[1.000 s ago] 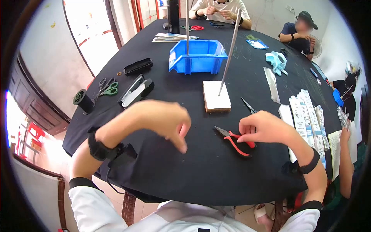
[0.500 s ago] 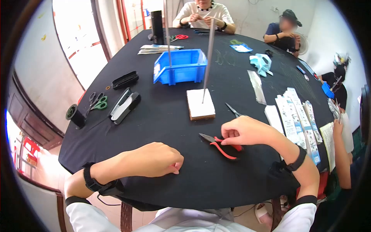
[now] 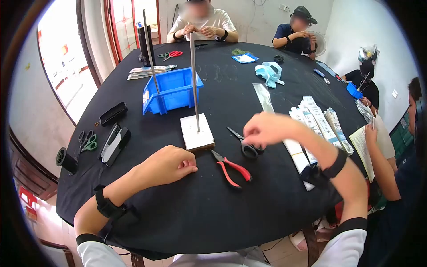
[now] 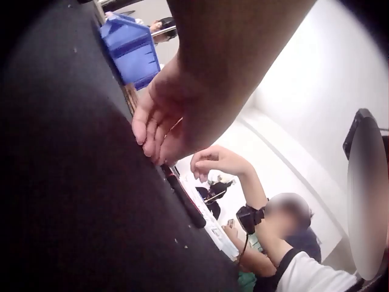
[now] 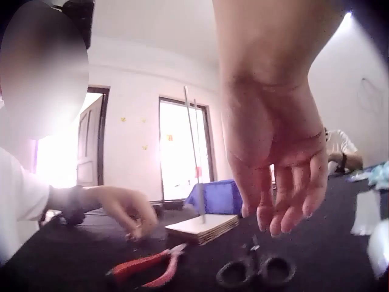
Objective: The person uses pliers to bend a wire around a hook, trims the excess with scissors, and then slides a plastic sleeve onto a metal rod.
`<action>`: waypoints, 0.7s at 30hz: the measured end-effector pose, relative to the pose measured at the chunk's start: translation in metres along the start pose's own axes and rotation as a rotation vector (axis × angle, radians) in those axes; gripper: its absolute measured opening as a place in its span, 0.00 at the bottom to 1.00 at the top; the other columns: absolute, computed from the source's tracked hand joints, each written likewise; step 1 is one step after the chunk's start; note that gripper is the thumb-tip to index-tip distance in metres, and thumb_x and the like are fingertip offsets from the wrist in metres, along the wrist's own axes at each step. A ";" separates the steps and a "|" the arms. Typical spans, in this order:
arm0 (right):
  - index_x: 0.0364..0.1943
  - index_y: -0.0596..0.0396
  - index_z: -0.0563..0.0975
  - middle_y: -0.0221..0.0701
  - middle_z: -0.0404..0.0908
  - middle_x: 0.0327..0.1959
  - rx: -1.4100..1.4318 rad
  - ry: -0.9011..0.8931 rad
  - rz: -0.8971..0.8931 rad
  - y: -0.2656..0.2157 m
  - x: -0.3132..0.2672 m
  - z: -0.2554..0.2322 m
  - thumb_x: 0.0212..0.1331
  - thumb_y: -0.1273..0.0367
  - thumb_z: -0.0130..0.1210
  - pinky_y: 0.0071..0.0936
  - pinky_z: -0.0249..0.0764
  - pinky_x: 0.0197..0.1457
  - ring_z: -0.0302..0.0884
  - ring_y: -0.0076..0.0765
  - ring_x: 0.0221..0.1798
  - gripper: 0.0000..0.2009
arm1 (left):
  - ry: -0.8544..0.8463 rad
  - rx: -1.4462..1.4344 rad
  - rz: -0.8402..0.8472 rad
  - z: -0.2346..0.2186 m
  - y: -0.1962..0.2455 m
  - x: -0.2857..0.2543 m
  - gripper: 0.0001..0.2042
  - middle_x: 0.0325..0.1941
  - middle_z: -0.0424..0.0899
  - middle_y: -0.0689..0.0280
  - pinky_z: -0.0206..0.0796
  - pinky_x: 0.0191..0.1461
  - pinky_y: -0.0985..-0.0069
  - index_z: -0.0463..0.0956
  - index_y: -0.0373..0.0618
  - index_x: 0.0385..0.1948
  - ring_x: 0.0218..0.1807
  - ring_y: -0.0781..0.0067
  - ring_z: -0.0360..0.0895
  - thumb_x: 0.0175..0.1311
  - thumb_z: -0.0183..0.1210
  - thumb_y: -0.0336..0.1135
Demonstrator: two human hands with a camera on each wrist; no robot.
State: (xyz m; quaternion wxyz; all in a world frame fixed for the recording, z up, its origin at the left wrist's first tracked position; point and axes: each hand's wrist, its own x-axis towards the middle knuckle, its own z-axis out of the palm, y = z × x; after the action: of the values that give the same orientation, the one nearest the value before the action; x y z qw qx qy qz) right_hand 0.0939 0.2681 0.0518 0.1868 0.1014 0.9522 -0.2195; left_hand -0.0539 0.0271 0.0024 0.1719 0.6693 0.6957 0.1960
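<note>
My right hand (image 3: 271, 129) hangs over the black-handled scissors (image 3: 249, 151), its fingers loosely bent and holding nothing. In the right wrist view, the fingers (image 5: 285, 213) droop just above the scissors' finger loops (image 5: 276, 271). Red-handled needle-nose pliers (image 3: 240, 169) lie between my two hands, jaws pointing toward the block. Low at the tabletop is my left hand (image 3: 167, 164), relaxed and empty, close to the near left corner of a white-topped block (image 3: 195, 133). A thin metal rod (image 3: 194, 84) stands upright from that block.
Behind the block sits a blue bin (image 3: 173, 100) with a second rod beside it. A stapler (image 3: 114, 144), green-handled scissors (image 3: 90, 142) and a black spool (image 3: 66, 160) lie left. Printed paper sleeves (image 3: 318, 127) lie right. Other people sit around the table.
The right hand has moved off the pliers to above the black scissors. My left hand has come down to the tabletop near the block. The head view has turned right.
</note>
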 end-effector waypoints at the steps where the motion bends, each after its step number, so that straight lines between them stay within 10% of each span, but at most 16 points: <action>1: 0.31 0.58 0.78 0.32 0.82 0.25 0.004 -0.042 0.083 0.006 0.003 -0.017 0.57 0.63 0.54 0.24 0.75 0.30 0.81 0.27 0.28 0.11 | -0.010 -0.027 -0.015 0.000 0.000 0.000 0.08 0.25 0.81 0.60 0.69 0.33 0.75 0.78 0.38 0.28 0.27 0.67 0.78 0.59 0.57 0.34; 6: 0.34 0.60 0.76 0.36 0.82 0.29 0.002 -0.008 0.362 0.037 0.047 -0.085 0.57 0.66 0.54 0.27 0.79 0.31 0.81 0.30 0.30 0.10 | -0.029 -0.300 -0.084 0.000 -0.010 0.002 0.12 0.20 0.80 0.63 0.67 0.30 0.76 0.79 0.39 0.23 0.23 0.70 0.77 0.59 0.58 0.39; 13: 0.26 0.57 0.80 0.30 0.79 0.20 0.205 0.792 0.332 0.124 0.171 -0.089 0.49 0.66 0.59 0.26 0.76 0.20 0.76 0.26 0.19 0.08 | -0.006 -0.770 -0.221 0.011 -0.034 0.000 0.12 0.21 0.79 0.69 0.62 0.24 0.85 0.79 0.39 0.26 0.22 0.86 0.72 0.62 0.56 0.39; 21: 0.41 0.56 0.80 0.42 0.80 0.44 0.020 0.876 0.684 0.141 0.238 -0.095 0.41 0.58 0.63 0.35 0.74 0.49 0.78 0.44 0.49 0.22 | -0.006 -0.738 -0.218 0.011 -0.037 0.000 0.10 0.21 0.79 0.72 0.58 0.22 0.89 0.80 0.41 0.26 0.19 0.88 0.70 0.61 0.58 0.38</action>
State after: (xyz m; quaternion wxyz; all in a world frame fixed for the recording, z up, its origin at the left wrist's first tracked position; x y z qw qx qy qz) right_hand -0.1129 0.4629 -0.0175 -0.1669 0.4885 0.8514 -0.0927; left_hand -0.0801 0.0270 -0.0253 0.4234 0.4850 0.6449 0.4118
